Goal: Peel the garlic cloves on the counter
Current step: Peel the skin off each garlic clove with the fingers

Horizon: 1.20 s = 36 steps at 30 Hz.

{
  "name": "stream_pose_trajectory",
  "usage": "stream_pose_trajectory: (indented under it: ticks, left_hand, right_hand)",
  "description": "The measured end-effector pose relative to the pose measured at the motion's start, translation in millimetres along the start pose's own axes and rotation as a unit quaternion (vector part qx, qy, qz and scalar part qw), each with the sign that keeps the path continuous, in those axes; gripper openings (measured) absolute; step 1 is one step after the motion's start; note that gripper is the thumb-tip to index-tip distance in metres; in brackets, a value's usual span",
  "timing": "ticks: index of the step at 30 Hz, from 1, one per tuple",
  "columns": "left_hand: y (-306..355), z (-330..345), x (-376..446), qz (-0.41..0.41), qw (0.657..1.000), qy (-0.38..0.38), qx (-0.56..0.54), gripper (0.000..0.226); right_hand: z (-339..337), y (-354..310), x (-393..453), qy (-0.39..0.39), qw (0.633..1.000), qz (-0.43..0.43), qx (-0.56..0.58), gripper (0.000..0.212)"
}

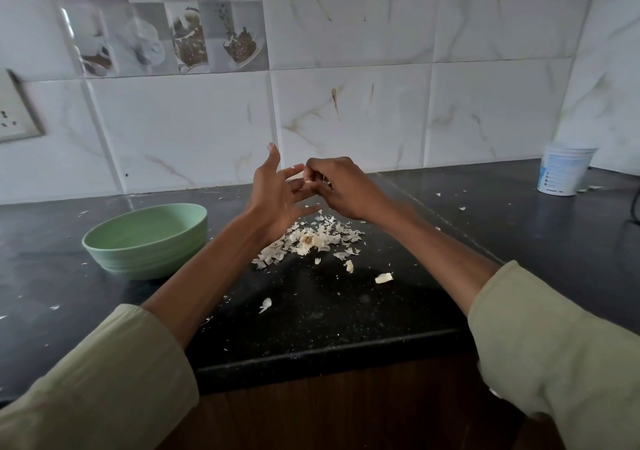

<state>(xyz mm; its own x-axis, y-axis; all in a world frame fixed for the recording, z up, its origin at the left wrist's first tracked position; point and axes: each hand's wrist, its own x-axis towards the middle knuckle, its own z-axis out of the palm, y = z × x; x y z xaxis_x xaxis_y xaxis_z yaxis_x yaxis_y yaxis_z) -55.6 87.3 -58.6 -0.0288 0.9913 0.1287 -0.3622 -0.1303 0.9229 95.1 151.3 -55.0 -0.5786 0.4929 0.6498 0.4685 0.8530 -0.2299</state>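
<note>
head view, the only one: both hands are raised above the dark counter [311, 311], meeting just over a heap of papery garlic skins [311, 238]. the right hand [341, 190] has its fingers curled in and pinches a small pale garlic clove [307, 180] at the fingertips. the left hand [277, 193] is spread wide, fingers straight and fanned, its fingertips touching or nearly touching the clove from the other side; whether they actually grip it i cannot tell.

the heap of skins, with what looks like a spent root stub [306, 240] in its middle, suggests a good part of the bulb is already stripped. nearer the counter edge lie two pale pieces [383, 278] and [349, 266], probably cloves yet to be peeled, though they are too small to say whether skin is on them. a loose flake [265, 305] lies nearer still.

the green bowl [147, 238] sits left of the heap, close beside the left forearm; what shows of its inside looks bare, so i cannot see where finished cloves have gone.

my reading: the task is past the middle, one clove in hand being worked, a couple left on the counter.

a white tub [564, 171] stands well apart at the far right, against the tiled wall [346, 103].
</note>
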Motion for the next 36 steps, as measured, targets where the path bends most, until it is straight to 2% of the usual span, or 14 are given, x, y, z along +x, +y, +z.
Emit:
stream_pose_trajectory:
  ticks: [5, 10, 12, 15, 18, 22, 25, 27, 29, 34, 36]
  left_hand:
    - [-5.0, 5.8, -2.9, 0.008, 0.998, 0.024, 0.065, 0.077]
    - [-9.8, 6.8, -2.8, 0.037, 0.984, 0.026, 0.170, 0.057]
    - [-12.2, 5.5, -4.4, 0.088, 0.963, 0.036, 0.251, 0.040]
    - [-16.5, 6.2, -6.3, 0.199, 0.903, 0.051, 0.378, 0.020]
    - [-17.2, 8.7, -5.7, 0.257, 0.861, 0.066, 0.433, 0.027]
    - [-17.5, 7.4, -7.7, 0.308, 0.823, 0.076, 0.471, 0.043]
    - [-19.3, 11.0, -7.4, 0.342, 0.804, 0.073, 0.481, 0.037]
    - [-17.8, 12.8, -5.9, 0.351, 0.803, 0.082, 0.474, 0.029]
    - [-14.2, 12.4, -6.5, 0.343, 0.826, 0.091, 0.438, 0.023]
    - [-6.1, 12.2, -10.1, 0.310, 0.880, 0.095, 0.348, 0.023]
    - [-5.1, 11.9, -10.6, 0.300, 0.891, 0.102, 0.326, 0.022]
  right_hand:
    - [-3.8, 0.7, 1.7, 0.051, 0.998, 0.043, 0.022, 0.026]
    - [-6.7, 1.9, 2.2, 0.055, 0.990, 0.099, 0.081, 0.036]
    - [-8.8, 2.3, 2.0, 0.034, 0.986, 0.133, 0.098, 0.038]
    - [-10.2, 0.8, 2.9, 0.000, 0.977, 0.180, 0.112, 0.037]
    - [-8.2, -0.2, 2.5, -0.016, 0.954, 0.228, 0.193, 0.037]
    - [-8.7, 0.4, 2.8, 0.034, 0.898, 0.294, 0.325, 0.026]
    - [-7.9, -0.8, 1.3, 0.013, 0.870, 0.313, 0.382, 0.027]
    - [-6.8, 0.8, 1.6, -0.001, 0.869, 0.298, 0.395, 0.024]
    - [-6.0, 1.0, 2.3, 0.008, 0.873, 0.277, 0.402, 0.020]
    - [-2.9, -4.6, 5.0, 0.050, 0.893, 0.229, 0.383, 0.031]
    - [-3.4, -6.1, 3.6, 0.056, 0.904, 0.209, 0.369, 0.034]
